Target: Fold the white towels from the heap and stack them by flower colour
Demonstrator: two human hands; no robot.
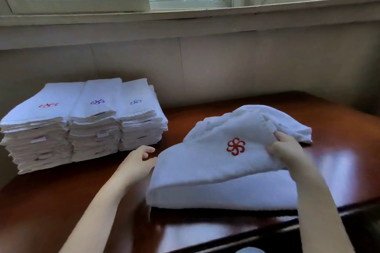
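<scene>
One towel (216,170) half folded — right grip (285,148) pinching its top flap, left grip (141,160) loose beside; could flop open if dropped.

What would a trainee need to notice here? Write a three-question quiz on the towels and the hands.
1. True or false: the towel being folded shows a blue flower.
2. How many folded stacks stand at the left? A) two B) three C) four
3. Which hand pinches the towel's upper layer?

Key
1. False: its flower is red.
2. B: the red-flower stack, the middle stack and the right stack, the last two topped with blue flowers.
3. The right hand; the left hand rests at the towel's left edge.
</scene>
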